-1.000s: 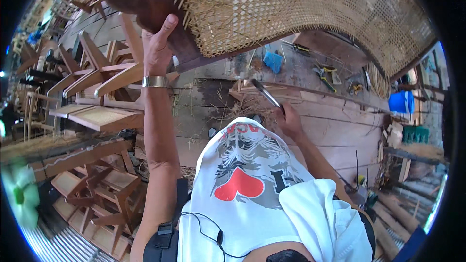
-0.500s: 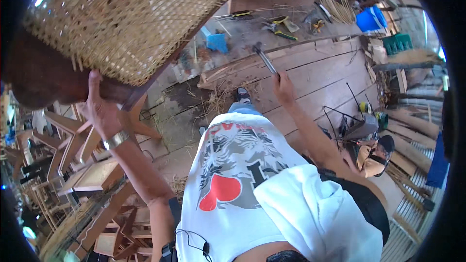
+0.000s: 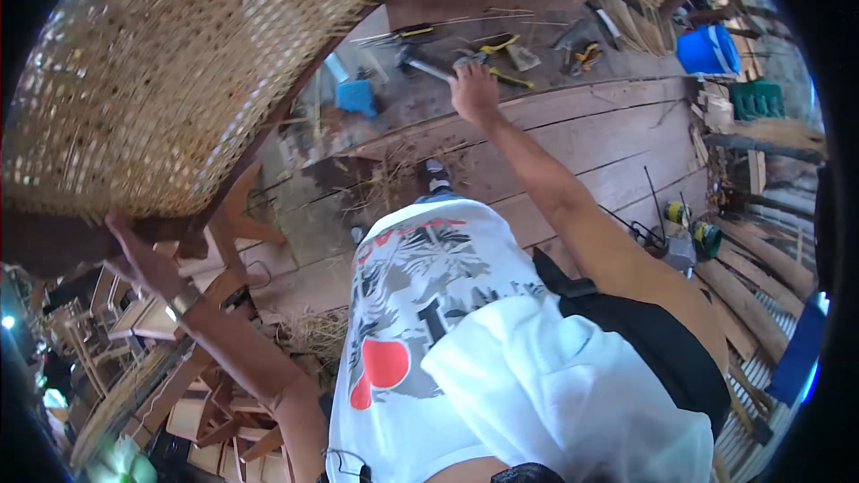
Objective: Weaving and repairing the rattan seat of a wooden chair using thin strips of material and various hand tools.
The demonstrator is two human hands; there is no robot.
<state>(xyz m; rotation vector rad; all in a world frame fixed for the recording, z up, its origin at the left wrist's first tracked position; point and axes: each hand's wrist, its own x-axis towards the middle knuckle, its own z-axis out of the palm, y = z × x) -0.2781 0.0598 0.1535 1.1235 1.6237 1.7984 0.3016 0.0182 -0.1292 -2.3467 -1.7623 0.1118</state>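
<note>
A large woven cane panel (image 3: pixel 170 80) in a dark wooden frame (image 3: pixel 54 241) fills the upper left. My left hand (image 3: pixel 148 264) grips the frame's near edge, thumb on top, the other fingers mostly hidden. Ahead, my right hand (image 3: pixel 472 91) is closed around the handle end of a hammer (image 3: pixel 428 68) low over the workbench (image 3: pixel 429 112), its head pointing left. Close to that hand lie yellow-handled pliers (image 3: pixel 501 43) and a scraper-like blade (image 3: pixel 522 57). A blue plastic piece (image 3: pixel 356 98) rests left of the hammer.
Orange-handled tools (image 3: pixel 586 55) lie farther right on the bench, with a blue bucket (image 3: pixel 708 50) and green crate (image 3: pixel 756 100) beyond. Wooden chair frames (image 3: pixel 237 420) crowd the lower left. Straw-like scraps (image 3: pixel 394 179) litter the floor, and logs (image 3: pixel 752 291) lie at right.
My right hand has moved forward and left with the hammer, among the bench tools. My left hand keeps hold of the frame, which appears lower and farther left as the view shifts.
</note>
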